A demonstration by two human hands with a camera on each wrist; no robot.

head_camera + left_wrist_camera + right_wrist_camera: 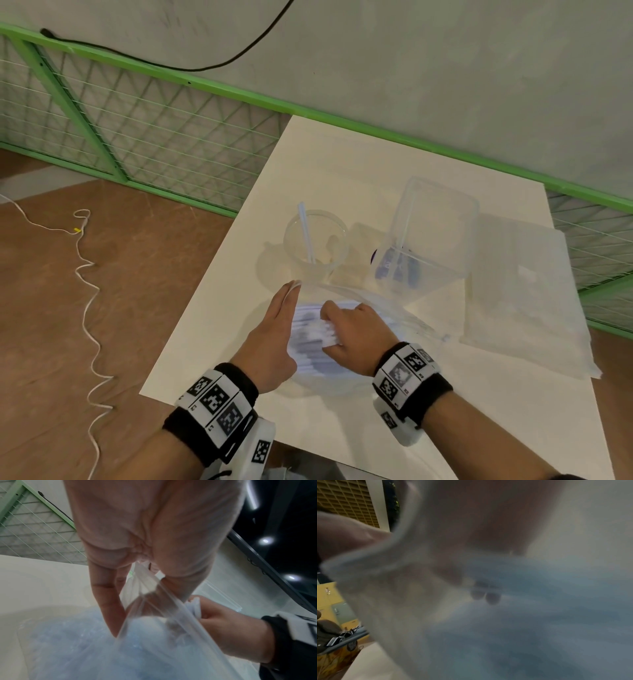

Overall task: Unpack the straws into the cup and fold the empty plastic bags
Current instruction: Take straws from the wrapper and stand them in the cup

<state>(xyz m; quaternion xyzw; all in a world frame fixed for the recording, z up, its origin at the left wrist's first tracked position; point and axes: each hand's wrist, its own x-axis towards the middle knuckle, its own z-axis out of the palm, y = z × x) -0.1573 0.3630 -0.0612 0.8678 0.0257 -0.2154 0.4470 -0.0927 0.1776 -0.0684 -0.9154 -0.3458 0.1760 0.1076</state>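
Our left hand (pixel 274 332) pinches the plastic bag (pixel 376 305) mouth open; our right hand (pixel 356 334) fingers curl around straws (pixel 313 330) inside, cup (pixel 315 245) at twelve o'clock.

The bag (pixel 383 308) is thin, clear, glossy plastic film; the cup (pixel 317 243) and box (pixel 435 233) are clear plastic. The counter (pixel 342 164) looks smooth, matt white; the floor (pixel 137 274) brown and wood-like.

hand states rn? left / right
Left hand: pinching the bag rim, holding it open.
Right hand: inside the bag, gripping wrapped straws.
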